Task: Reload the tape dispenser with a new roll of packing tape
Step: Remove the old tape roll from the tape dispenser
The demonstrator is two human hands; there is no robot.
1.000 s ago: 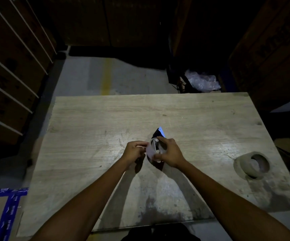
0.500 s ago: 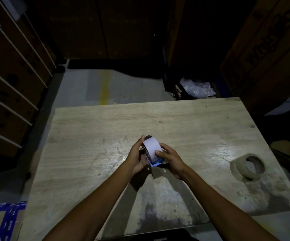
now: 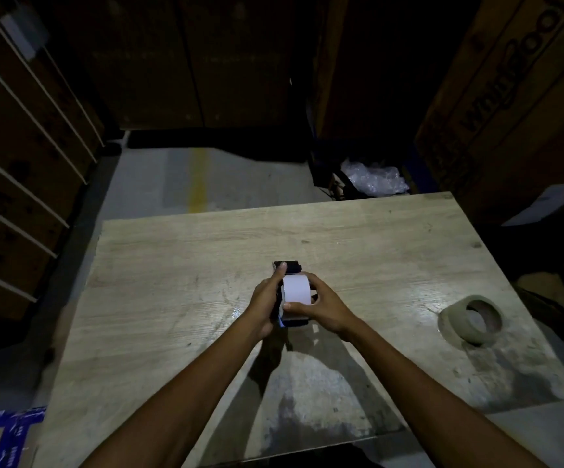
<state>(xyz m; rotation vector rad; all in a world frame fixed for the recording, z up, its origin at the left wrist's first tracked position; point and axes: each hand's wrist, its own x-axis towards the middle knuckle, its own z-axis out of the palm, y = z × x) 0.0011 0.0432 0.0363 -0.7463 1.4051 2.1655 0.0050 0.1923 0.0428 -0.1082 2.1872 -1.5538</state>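
Observation:
Both my hands hold a dark tape dispenser (image 3: 289,266) over the middle of the wooden table (image 3: 172,265). A pale roll (image 3: 296,288) sits in the dispenser, its curved face turned up towards me. My left hand (image 3: 265,298) grips the dispenser's left side, thumb up on its dark front end. My right hand (image 3: 324,307) wraps the right side, thumb pressed on the near edge of the pale roll. A separate tan roll of packing tape (image 3: 473,319) lies flat on the table at the right, apart from both hands.
Tall cardboard boxes (image 3: 510,96) stand at the back right and strapped boxes (image 3: 14,163) at the left. A bag of clear plastic (image 3: 375,179) lies on the floor behind the table. A box with blue tape (image 3: 7,437) is at the lower left.
The dispenser has turned in my hands: first its blue edge pointed up, now the pale roll's curved face points up. My left thumb has moved onto the front end.

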